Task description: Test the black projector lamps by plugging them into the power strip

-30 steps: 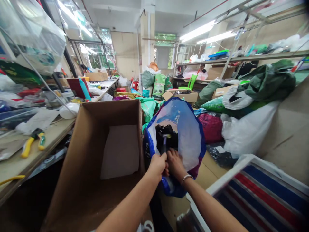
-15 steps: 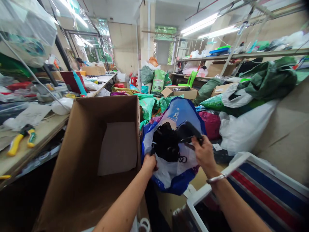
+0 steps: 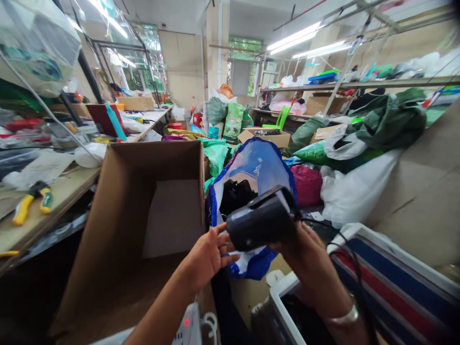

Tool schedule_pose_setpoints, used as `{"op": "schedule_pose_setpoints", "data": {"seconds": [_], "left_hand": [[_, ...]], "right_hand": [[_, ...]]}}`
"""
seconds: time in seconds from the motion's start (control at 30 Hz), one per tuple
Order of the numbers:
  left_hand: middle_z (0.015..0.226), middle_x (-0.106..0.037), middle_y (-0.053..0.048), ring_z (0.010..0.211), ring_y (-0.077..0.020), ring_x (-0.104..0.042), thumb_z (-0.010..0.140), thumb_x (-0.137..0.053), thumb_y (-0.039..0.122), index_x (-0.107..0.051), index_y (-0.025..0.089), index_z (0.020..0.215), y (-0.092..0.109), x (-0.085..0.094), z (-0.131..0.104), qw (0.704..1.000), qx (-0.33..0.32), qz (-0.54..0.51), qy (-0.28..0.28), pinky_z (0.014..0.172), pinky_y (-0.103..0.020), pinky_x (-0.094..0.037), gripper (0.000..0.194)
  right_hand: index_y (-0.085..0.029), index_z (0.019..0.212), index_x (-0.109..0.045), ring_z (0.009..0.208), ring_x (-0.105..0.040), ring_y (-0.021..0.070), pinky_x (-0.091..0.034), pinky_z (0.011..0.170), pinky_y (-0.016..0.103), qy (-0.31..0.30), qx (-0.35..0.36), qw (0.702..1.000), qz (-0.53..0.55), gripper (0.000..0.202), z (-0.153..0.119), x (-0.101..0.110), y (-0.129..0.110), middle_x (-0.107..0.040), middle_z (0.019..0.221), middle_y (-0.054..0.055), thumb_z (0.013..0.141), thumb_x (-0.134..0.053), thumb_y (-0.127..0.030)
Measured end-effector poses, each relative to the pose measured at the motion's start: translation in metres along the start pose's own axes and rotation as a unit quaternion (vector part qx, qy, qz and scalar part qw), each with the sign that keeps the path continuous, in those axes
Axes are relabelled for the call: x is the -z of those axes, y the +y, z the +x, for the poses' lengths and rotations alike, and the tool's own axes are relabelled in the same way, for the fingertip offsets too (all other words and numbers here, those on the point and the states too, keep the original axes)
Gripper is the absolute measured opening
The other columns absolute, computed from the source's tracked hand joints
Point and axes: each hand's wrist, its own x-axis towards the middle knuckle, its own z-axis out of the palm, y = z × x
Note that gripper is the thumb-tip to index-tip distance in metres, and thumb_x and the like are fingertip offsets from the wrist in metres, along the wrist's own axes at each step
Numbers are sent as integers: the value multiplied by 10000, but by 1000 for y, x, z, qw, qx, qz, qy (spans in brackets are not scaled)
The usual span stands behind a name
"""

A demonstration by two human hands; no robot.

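- The right hand (image 3: 309, 249) grips a black device (image 3: 262, 220) from below and behind, fingers closed on its body; a cord (image 3: 345, 254) trails from it over the wrist.
- The left hand (image 3: 208, 254) has its fingers spread, tips touching the device's near-left end.
- To handle it well, I judge the left hand should steady that end while the cord stays free.
- The device sits between both hands, just in front of the blue bag (image 3: 258, 163), right of the open box (image 3: 143, 211).
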Motion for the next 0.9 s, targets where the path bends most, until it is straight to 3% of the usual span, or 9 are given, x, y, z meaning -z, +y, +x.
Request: {"op": "schedule_pose_setpoints", "data": {"seconds": [0.1,0.23,0.33,0.4,0.47,0.53,0.6,0.73,0.9], "left_hand": [[1229,-563,-149,1052,-271,-583,673,-652,624,-412,213,1274,-12,9,-26,1000,6,-18,9,915,-421,-431,768],[1327,-461,-168,1190,-273,-478,646,-725,530,-344,191,1317,-17,6,-50,979,-18,143,143,968,-374,-387,843],[1038,-596,-152,910,-261,-605,703,-627,576,-431,118,1213,-8,0,-59,941,-36,271,200,771,-374,-481,713],[982,-601,-132,799,-244,-617,755,-561,571,-409,118,1243,0,-1,-63,913,-43,339,222,705,-380,-491,683],[1164,-550,-169,968,-295,-597,722,-623,537,-400,159,1295,5,0,-66,881,-51,419,214,826,-437,-467,722],[1353,-447,-169,1193,-352,-473,664,-702,502,-457,215,1293,7,1,-67,856,-58,492,149,977,-488,-371,733],[1395,-437,-151,1276,-346,-397,705,-670,503,-503,229,1274,5,1,-68,841,-65,531,77,1037,-488,-308,653],[1282,-557,-164,1176,-317,-510,867,-482,447,-532,162,1234,-6,-7,-67,823,-62,558,85,980,-458,-370,468],[1035,-670,-125,930,-315,-624,825,-562,337,-618,198,1033,-15,-14,-72,839,-11,537,85,797,-405,-446,256]], "right_hand": [[-235,916,-589,712,-657,205,-547,605,323,8,-26,1000,3,255,-21,-15,20,-699,829,31,807,-590,-466],[-240,887,-605,844,-659,208,-538,737,306,-42,-35,998,-7,162,-39,-25,36,-710,932,36,769,-669,-330],[-240,888,-617,1000,-638,223,-521,825,319,-77,-7,996,-49,119,-51,-26,46,-638,1196,61,774,-652,-234],[-242,892,-634,1068,-613,236,-516,836,323,-119,40,986,-109,125,-57,-24,50,-577,1288,74,789,-613,-174],[-248,927,-649,1124,-582,247,-502,867,338,-172,88,967,-164,191,-60,-23,49,-571,1296,83,799,-573,-127],[-257,979,-648,1136,-576,246,-490,898,353,-219,112,951,-189,255,-59,-23,44,-604,1255,80,801,-549,-104],[-262,1012,-646,1080,-613,237,-496,897,361,-249,94,946,-184,276,-54,-25,37,-642,1199,69,804,-543,-111],[-237,1027,-643,1034,-630,227,-503,898,364,-252,-15,959,-128,246,-44,-30,35,-667,1138,61,793,-597,-174],[-217,1026,-648,936,-642,213,-510,856,368,-275,-88,948,-135,218,-51,-24,51,-698,989,57,816,-591,-221]]}}
